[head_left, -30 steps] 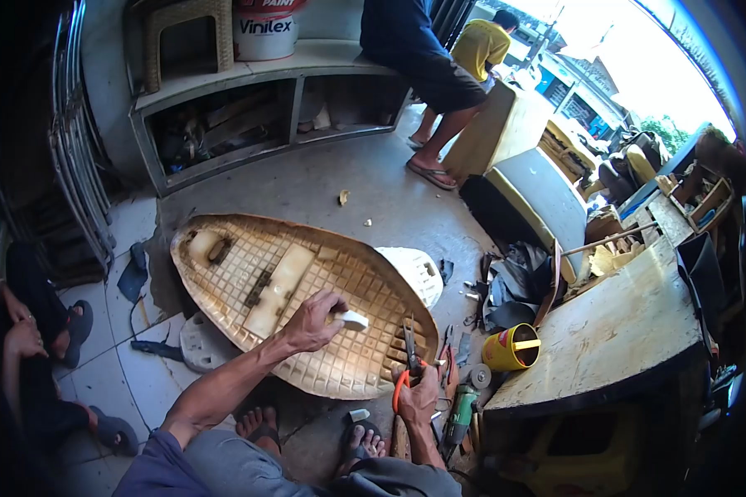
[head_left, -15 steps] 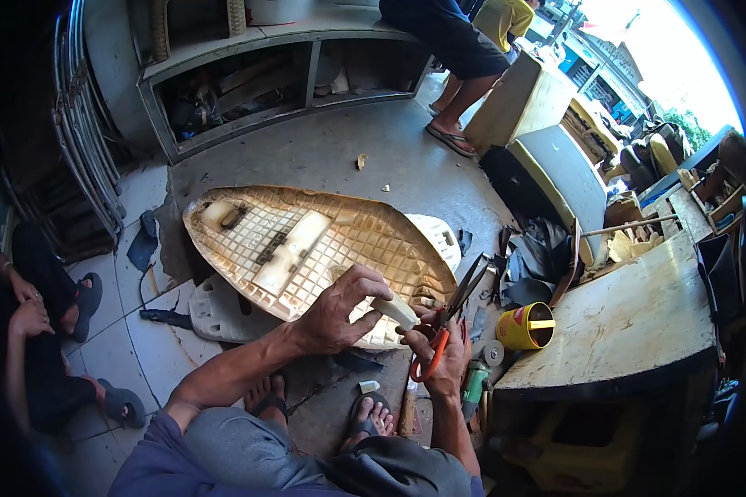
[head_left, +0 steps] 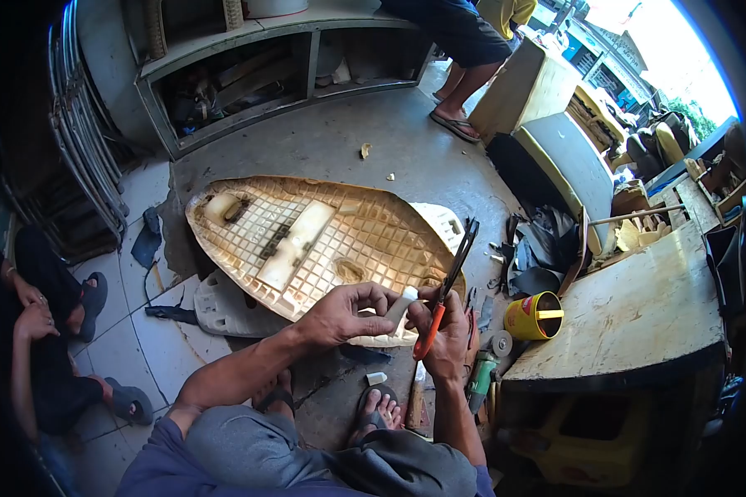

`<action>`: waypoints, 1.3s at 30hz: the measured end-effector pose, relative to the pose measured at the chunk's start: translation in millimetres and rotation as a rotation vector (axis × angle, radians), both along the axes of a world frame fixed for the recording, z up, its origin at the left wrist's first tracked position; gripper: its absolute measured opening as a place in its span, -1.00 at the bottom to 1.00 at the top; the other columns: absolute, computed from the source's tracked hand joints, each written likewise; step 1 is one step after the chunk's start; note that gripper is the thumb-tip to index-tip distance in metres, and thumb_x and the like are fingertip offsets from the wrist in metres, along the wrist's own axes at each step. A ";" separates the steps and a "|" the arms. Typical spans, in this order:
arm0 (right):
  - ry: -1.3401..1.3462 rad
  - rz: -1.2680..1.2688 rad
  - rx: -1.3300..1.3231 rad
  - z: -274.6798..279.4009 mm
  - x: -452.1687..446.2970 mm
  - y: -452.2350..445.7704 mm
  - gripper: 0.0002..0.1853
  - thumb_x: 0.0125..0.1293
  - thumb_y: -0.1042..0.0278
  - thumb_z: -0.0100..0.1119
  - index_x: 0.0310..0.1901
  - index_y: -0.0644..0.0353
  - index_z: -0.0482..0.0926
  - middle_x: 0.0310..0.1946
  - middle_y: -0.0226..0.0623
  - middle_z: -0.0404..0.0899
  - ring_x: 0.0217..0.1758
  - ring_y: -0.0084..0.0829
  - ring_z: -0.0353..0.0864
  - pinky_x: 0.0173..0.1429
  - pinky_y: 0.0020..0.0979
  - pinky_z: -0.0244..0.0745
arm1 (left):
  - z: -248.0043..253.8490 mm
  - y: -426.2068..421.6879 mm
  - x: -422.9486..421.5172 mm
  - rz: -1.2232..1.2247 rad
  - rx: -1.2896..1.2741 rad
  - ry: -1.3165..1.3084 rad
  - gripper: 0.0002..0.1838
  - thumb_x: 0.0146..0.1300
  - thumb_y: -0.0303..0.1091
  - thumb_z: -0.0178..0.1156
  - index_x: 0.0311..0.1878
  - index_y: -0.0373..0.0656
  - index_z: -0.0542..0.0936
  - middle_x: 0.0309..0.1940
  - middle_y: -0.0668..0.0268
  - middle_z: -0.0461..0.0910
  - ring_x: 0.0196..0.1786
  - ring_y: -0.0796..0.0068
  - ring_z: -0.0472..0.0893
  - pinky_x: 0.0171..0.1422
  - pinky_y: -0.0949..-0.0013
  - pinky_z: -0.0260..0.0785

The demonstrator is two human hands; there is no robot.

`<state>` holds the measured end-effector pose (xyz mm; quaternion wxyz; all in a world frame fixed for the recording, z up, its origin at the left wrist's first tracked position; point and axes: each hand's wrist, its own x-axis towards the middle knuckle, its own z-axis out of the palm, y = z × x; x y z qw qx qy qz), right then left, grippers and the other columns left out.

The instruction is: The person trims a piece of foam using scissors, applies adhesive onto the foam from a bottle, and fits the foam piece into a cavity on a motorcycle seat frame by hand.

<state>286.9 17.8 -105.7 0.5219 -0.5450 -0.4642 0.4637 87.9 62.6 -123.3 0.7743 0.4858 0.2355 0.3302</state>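
My left hand (head_left: 340, 316) pinches a small pale piece of foam (head_left: 400, 308) between thumb and fingers. My right hand (head_left: 448, 341) grips scissors (head_left: 428, 338) with orange-red handles, their dark blades pointing up and away from me. The right fingertips are close to the foam's upper end; whether they touch it I cannot tell. Just beyond both hands lies a tan, seat-shaped shell (head_left: 373, 224) with a moulded grid inside, resting on a whitish perforated piece (head_left: 224, 305). A small white offcut (head_left: 376, 378) is on the floor by my foot.
To the right are a yellow can (head_left: 522, 319), a green angle grinder (head_left: 481, 381) and a worn board-topped bench (head_left: 622, 319). Dark scraps (head_left: 547, 248) lie beyond. A seated person's hands (head_left: 33, 311) show at left; another person's leg (head_left: 464, 99) is at the back.
The foam piece has turned more upright in my left hand, which has come slightly lower. The scissors have swung more upright, and their blades look closer together.
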 end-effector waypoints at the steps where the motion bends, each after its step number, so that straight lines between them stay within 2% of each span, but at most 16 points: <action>1: 0.000 0.003 0.000 -2.2 0.4 -1.4 -0.67 0.32 0.33 0.40 0.00 0.25 0.51 -0.25 -0.40 0.53 -0.26 -0.59 0.55 -0.14 -0.55 0.47 | -4.0 -0.3 0.8 0.104 -0.057 -0.050 -0.74 0.26 -0.43 0.43 -0.12 -0.22 0.52 0.12 0.22 0.55 0.16 0.44 0.55 0.32 0.35 0.42; 3: -0.284 -0.042 0.022 -8.2 1.2 -8.5 -0.55 0.24 0.19 0.48 -0.01 0.27 0.50 -0.26 -0.35 0.52 -0.28 -0.52 0.53 -0.12 -0.47 0.46 | -4.8 2.9 -1.3 0.187 -0.238 -0.219 -0.63 0.25 -0.42 0.44 0.04 -0.25 0.52 0.09 0.24 0.56 0.16 0.46 0.55 0.31 0.35 0.43; 4: -0.414 -0.033 0.044 -6.9 -2.9 -13.3 -0.43 0.13 0.07 0.55 -0.03 0.28 0.48 -0.28 -0.27 0.49 -0.25 -0.38 0.53 -0.08 -0.33 0.47 | -8.5 6.1 0.6 0.259 -0.160 -0.288 -0.53 0.26 -0.44 0.41 0.19 -0.26 0.47 0.04 0.28 0.57 0.15 0.48 0.56 0.31 0.36 0.44; 5: -0.540 0.022 0.170 -15.3 -2.9 -16.3 -0.38 0.08 0.03 0.57 -0.05 0.30 0.46 -0.28 -0.20 0.44 -0.22 -0.24 0.50 -0.07 -0.25 0.45 | -8.6 7.2 1.0 0.264 -0.157 -0.286 -0.53 0.26 -0.44 0.41 0.19 -0.26 0.47 0.04 0.28 0.57 0.15 0.48 0.56 0.31 0.36 0.44; 7: -0.687 0.074 0.234 -12.3 -13.9 -22.3 -0.36 0.05 0.02 0.57 -0.06 0.32 0.43 -0.24 -0.14 0.41 -0.19 -0.17 0.48 -0.06 -0.20 0.42 | -6.6 7.2 2.1 0.337 -0.213 -0.438 -0.53 0.30 -0.48 0.36 0.23 -0.24 0.46 0.03 0.29 0.58 0.15 0.48 0.57 0.34 0.35 0.44; 16: -0.887 0.113 0.179 -22.1 -22.1 -22.0 -0.22 0.02 -0.19 0.53 -0.07 0.34 0.35 -0.24 -0.05 0.36 -0.16 -0.06 0.45 -0.09 -0.09 0.39 | -14.5 -1.4 11.8 0.359 -0.225 -0.516 -0.67 0.31 -0.52 0.32 0.12 -0.20 0.54 -0.06 0.34 0.63 0.09 0.49 0.59 0.28 0.35 0.46; 22: -0.823 0.137 0.070 -20.5 -17.0 -25.3 -0.26 0.06 -0.16 0.51 -0.07 0.33 0.35 -0.23 -0.04 0.35 -0.14 -0.04 0.45 -0.12 -0.10 0.38 | -11.0 -7.5 11.8 0.352 -0.233 -0.478 -0.69 0.31 -0.49 0.33 0.10 -0.17 0.57 -0.06 0.34 0.65 0.07 0.48 0.61 0.27 0.36 0.47; 25: -0.903 0.049 0.255 -17.9 -11.8 -22.6 -0.29 0.05 -0.10 0.52 -0.08 0.32 0.35 -0.21 -0.03 0.35 -0.13 -0.03 0.44 -0.08 -0.09 0.37 | -0.2 -5.4 9.5 0.245 -0.337 -0.560 -0.73 0.36 -0.40 0.30 0.09 -0.15 0.58 -0.04 0.31 0.66 0.08 0.44 0.62 0.32 0.28 0.46; 27: -0.900 0.038 0.293 -15.3 -6.7 -19.0 -0.30 0.04 -0.05 0.54 -0.07 0.32 0.35 -0.18 -0.01 0.35 -0.10 -0.02 0.42 -0.03 -0.08 0.36 | 3.9 -2.5 9.3 0.157 -0.608 -0.627 -0.76 0.42 -0.32 0.25 0.08 -0.14 0.59 -0.04 0.29 0.67 0.09 0.41 0.63 0.36 0.19 0.44; 28: -0.918 0.023 0.351 -12.5 -5.3 -18.4 -0.29 0.03 -0.04 0.54 -0.06 0.32 0.36 -0.17 -0.01 0.35 -0.09 -0.01 0.42 -0.01 -0.07 0.35 | -10.1 -2.1 9.4 0.152 -0.559 -0.618 -0.65 0.46 -0.19 0.19 0.20 -0.13 0.51 0.02 0.28 0.63 0.17 0.38 0.61 0.39 0.12 0.41; 29: -0.937 0.007 0.413 -10.9 -4.2 -17.4 -0.29 0.02 -0.03 0.55 -0.05 0.32 0.36 -0.16 0.00 0.35 -0.08 0.00 0.41 0.01 -0.06 0.35 | -14.2 -2.2 8.8 0.150 -0.558 -0.618 -0.65 0.46 -0.19 0.19 0.20 -0.13 0.51 0.02 0.28 0.63 0.17 0.38 0.61 0.39 0.12 0.41; 32: -0.935 0.022 0.365 -18.5 -3.5 -19.6 -0.29 0.03 -0.04 0.54 -0.04 0.33 0.37 -0.17 -0.01 0.36 -0.08 0.00 0.42 0.01 -0.06 0.35 | -5.6 -6.1 8.8 0.096 -0.554 -0.568 -0.58 0.42 -0.25 0.24 0.27 -0.10 0.45 0.06 0.30 0.60 0.17 0.39 0.60 0.34 0.18 0.45; 34: -0.910 0.024 0.331 -19.9 -3.1 -20.0 -0.30 0.05 -0.04 0.53 -0.03 0.35 0.38 -0.18 -0.01 0.38 -0.08 0.01 0.43 0.00 -0.06 0.36 | -1.6 -7.0 10.3 0.255 -0.320 -0.482 -0.53 0.44 -0.39 0.21 0.36 -0.14 0.38 0.14 0.23 0.53 0.11 0.40 0.61 0.18 0.29 0.53; 35: -0.909 0.026 0.330 -19.5 -2.5 -21.0 -0.30 0.05 -0.04 0.53 -0.03 0.35 0.38 -0.18 -0.01 0.38 -0.08 0.01 0.43 0.00 -0.06 0.36 | -1.2 -6.9 9.4 0.257 -0.321 -0.482 -0.53 0.44 -0.39 0.21 0.36 -0.14 0.38 0.14 0.23 0.53 0.11 0.40 0.61 0.18 0.29 0.53; 37: -0.909 0.067 0.297 -18.3 -1.0 -21.0 -0.29 0.04 -0.04 0.54 -0.02 0.34 0.39 -0.17 -0.03 0.39 -0.09 -0.02 0.45 -0.02 -0.08 0.38 | 2.9 -2.5 6.3 0.336 0.004 -0.248 -0.39 0.44 -0.43 0.20 0.50 -0.10 0.24 0.20 0.20 0.45 0.13 0.41 0.59 0.11 0.35 0.56; 39: -0.864 0.097 0.261 -17.4 -3.0 -23.5 -0.30 0.04 -0.03 0.54 -0.02 0.34 0.39 -0.17 -0.04 0.40 -0.11 -0.03 0.46 -0.04 -0.09 0.39 | 10.2 -2.2 2.4 0.286 -0.059 -0.276 -0.33 0.45 -0.42 0.19 0.55 -0.10 0.17 0.23 0.19 0.44 0.16 0.40 0.58 0.17 0.35 0.54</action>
